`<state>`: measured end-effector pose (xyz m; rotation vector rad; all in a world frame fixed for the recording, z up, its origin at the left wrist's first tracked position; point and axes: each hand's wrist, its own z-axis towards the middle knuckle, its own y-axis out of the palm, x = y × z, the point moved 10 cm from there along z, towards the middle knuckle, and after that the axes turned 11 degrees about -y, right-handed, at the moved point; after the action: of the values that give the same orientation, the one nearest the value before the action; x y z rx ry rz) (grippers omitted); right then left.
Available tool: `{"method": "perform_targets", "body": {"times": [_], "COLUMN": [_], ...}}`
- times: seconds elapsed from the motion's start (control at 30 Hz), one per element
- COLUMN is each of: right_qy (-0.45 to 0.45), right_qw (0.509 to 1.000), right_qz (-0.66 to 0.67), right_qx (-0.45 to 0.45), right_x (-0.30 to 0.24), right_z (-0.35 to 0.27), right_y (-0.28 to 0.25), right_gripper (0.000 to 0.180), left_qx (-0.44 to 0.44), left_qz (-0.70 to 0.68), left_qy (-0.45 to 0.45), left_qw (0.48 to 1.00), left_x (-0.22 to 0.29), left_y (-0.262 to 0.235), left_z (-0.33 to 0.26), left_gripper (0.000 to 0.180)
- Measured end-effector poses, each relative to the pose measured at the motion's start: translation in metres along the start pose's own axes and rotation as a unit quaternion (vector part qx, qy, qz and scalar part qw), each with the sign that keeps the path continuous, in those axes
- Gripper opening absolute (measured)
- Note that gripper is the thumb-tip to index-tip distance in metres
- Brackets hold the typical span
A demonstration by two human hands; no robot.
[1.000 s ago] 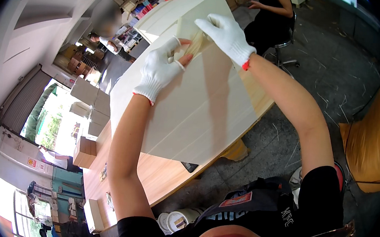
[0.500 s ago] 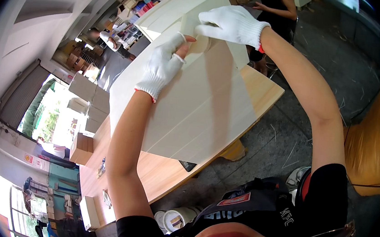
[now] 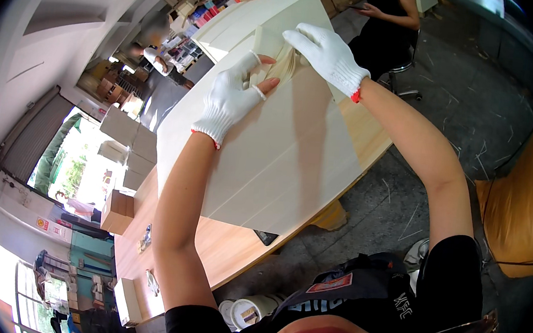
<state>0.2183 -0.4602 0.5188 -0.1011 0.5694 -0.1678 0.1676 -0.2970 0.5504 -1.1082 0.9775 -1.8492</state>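
Observation:
White knitted gloves with red cuff edging cover both hands. My left hand [image 3: 229,99] is open beside a bunch of thin cream strips [image 3: 281,66], its bare thumb and index tip apart at the near side. On the opposite side my right hand [image 3: 331,56] reaches over with fingers stretched out, tips near the strips' upper end; its thumb is hidden. Beneath lies a large off-white sheet [image 3: 273,167], faintly lined, on a wooden table [image 3: 217,245]. The strips stand against a pale stack or box [image 3: 248,23] at the far end.
A brown carton [image 3: 118,212] and a white box [image 3: 127,302] sit along the table's left side. A dark flat object [image 3: 265,237] pokes out under the sheet. A seated person [image 3: 386,24] is at the far right; another person [image 3: 159,63] stands far left. An orange-brown draped chair [image 3: 517,197] stands right.
My right hand has moved down and right, its fingers no longer pinched together. The left thumb has spread away from the index finger. The strips now look more fanned out.

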Motion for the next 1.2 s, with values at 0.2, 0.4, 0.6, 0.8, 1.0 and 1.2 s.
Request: {"method": "perform_targets", "body": {"times": [0.2, 0.4, 0.6, 0.8, 1.0, 1.2], "right_qy": [0.017, 0.016, 0.015, -0.033, -0.033, -0.008], "right_qw": [1.0, 1.0, 0.996, 0.998, 0.998, 1.0], "right_qz": [0.002, -0.013, -0.087, -0.037, -0.038, -0.016], "right_qx": [-0.011, -0.001, -0.03, 0.024, 0.03, 0.024], "right_x": [0.005, 0.003, 0.005, -0.001, 0.0, 0.002], "right_z": [-0.002, -0.003, -0.001, 0.0, -0.002, -0.002], "right_y": [0.002, 0.001, 0.004, 0.0, 0.0, 0.001], "right_gripper": [0.053, 0.055, 0.046, 0.053, 0.053, 0.054], "left_qx": [-0.01, 0.005, -0.048, -0.002, -0.018, 0.012], "left_qz": [-0.014, -0.038, 0.0, 0.009, 0.002, -0.024], "left_qy": [-0.022, 0.003, -0.084, 0.014, -0.014, 0.015], "left_qw": [1.0, 0.999, 0.995, 1.0, 1.0, 1.0], "left_x": [-0.005, 0.0, -0.004, 0.0, -0.003, 0.0], "left_y": [0.001, -0.001, 0.003, 0.002, 0.003, -0.001], "left_z": [0.001, 0.0, 0.001, 0.001, 0.002, 0.001], "left_gripper": [0.044, 0.034, 0.031, 0.036, 0.041, 0.033]}}
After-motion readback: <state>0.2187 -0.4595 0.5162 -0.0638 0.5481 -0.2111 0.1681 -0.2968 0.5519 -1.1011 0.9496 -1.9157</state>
